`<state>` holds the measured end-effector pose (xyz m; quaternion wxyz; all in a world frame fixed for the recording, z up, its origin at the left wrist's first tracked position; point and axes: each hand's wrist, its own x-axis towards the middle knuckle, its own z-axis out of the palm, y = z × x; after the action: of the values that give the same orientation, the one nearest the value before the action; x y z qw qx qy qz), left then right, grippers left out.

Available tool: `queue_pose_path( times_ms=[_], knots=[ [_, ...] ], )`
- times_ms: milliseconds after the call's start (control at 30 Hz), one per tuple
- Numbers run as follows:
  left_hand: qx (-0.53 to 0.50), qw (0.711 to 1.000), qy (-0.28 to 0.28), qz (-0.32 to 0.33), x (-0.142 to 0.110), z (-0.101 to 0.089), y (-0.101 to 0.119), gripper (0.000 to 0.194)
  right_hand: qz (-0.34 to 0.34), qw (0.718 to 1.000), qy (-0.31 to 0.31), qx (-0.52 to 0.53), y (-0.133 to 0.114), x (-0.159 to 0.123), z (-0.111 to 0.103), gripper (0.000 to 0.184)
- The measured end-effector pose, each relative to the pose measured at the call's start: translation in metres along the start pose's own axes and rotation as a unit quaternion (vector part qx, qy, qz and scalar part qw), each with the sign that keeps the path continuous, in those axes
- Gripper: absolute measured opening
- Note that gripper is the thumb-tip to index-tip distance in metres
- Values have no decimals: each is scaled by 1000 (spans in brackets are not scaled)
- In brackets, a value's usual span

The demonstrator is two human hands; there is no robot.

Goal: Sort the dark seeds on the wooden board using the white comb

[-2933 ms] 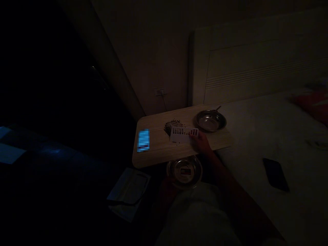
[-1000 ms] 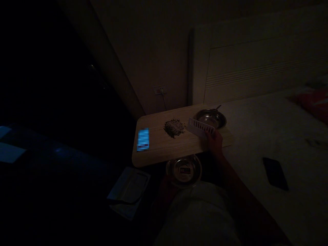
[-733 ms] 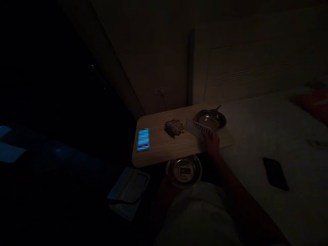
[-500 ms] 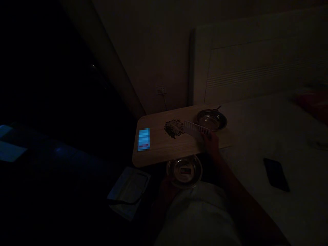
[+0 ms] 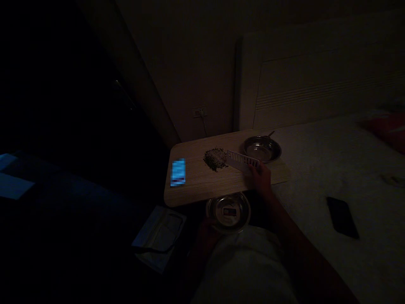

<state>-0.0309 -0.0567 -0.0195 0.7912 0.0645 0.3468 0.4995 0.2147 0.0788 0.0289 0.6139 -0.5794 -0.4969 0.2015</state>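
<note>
In my right hand (image 5: 262, 177) is a pale, flat strip with a row of slots (image 5: 241, 161), held by its near end. Its far end reaches the right edge of a heap of small dark and light grains, perhaps seeds (image 5: 215, 159), on the wooden table (image 5: 196, 185). My left hand (image 5: 209, 231) grips the left rim of a shiny metal bowl (image 5: 230, 212), just below the table's front edge. A small dark rectangle lies in the bottom of that bowl. A second metal bowl (image 5: 262, 148) stands at the table's back right, a handle-like piece sticking up behind it.
A lit phone (image 5: 177, 172) lies at the table's left. A dark phone (image 5: 342, 217) rests on the bed (image 5: 303, 177) to the right. Below left is a pale package with a dark strap (image 5: 160, 238). A wall socket (image 5: 199, 112) with a cable sits behind the table.
The picture is slightly brighter and sharper. Both hands, the slotted strip and the held bowl keep nearly the same places; the heap looks about the same.
</note>
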Motion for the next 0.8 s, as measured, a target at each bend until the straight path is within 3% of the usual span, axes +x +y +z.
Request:
queue_pose_path(
  times_ms=[333,600,800],
  knots=[
    [-4,1000,14,17,0,-2,-3,40,17,999,4,30,-4,1,8,34],
    [4,1000,3,9,4,-7,-5,27,29,993,-104,54,-6,-11,35,31],
    [11,1000,21,0,7,-14,-9,26,64,992,-84,65,3,-9,43,34]
  ],
)
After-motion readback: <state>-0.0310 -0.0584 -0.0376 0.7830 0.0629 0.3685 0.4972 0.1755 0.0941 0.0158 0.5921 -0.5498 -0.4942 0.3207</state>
